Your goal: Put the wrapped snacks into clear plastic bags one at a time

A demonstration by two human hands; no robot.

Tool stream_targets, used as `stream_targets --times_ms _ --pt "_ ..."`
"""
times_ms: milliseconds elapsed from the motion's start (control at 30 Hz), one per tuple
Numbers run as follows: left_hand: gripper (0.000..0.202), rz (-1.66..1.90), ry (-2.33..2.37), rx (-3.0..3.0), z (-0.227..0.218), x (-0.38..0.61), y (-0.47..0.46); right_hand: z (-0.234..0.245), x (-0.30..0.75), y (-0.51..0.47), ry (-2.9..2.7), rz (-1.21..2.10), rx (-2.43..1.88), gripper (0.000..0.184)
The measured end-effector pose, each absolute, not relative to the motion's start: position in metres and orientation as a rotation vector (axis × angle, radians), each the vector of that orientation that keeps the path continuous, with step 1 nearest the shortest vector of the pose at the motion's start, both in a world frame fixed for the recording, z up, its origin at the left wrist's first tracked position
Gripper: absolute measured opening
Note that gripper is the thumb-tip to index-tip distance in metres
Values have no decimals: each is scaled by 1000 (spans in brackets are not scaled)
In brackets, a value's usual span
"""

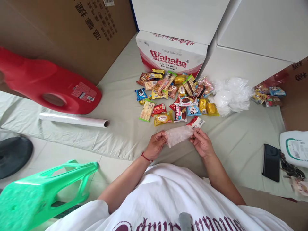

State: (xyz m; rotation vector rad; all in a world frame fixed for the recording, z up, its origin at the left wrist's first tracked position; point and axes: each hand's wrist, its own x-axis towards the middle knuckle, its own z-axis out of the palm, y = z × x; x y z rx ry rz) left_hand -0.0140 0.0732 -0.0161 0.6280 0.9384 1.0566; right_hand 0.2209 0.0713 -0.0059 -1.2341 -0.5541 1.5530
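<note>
A clear plastic bag [179, 136] is stretched flat between my two hands, above the cloth. My left hand [157, 144], with a red string bracelet at the wrist, pinches its left end. At the other end, the fingers of my right hand [202, 142] are closed on the bag. Just beyond lies a loose pile of small wrapped snacks, among them a yellow packet [163, 118], a red and white packet [196, 122] and a blue packet [193, 110]. Right of the pile is a heap of crumpled clear bags [232, 96].
A Wahaha carton [172, 54] stands behind the snacks, with white boxes above and beside it. Leftward are a red jug [53, 85], a white roll [74, 120] and a green stool [50, 189]. A phone [271, 162] and several more snacks [269, 94] lie rightward.
</note>
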Motion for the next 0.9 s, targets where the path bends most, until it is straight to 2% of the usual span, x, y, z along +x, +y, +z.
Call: stream_targets --times_ms 133,200,233,367,600,667,767,900 --pt "26 1083 942 819 -17 -13 70 8 220 64 -979 1136 -1280 38" --pt "25 1080 936 847 -17 -13 68 16 216 63 -1333 1119 -1289 52" --pt "25 1084 934 831 -17 -12 68 18 213 63 -1517 1121 -1304 53" --pt "33 1135 947 612 -14 -14 68 22 203 67 -1934 941 -1274 16" --pt "40 1177 900 332 -11 -27 71 19 222 38 -2054 416 -1131 28" --pt "41 1136 870 299 -11 -27 71 15 229 26 -2185 411 -1109 30" --pt "43 1102 854 293 -12 -22 72 12 236 14 -2255 624 -1130 27" --pt "44 1115 871 363 -9 -15 72 23 233 16 -1836 797 -1371 22"
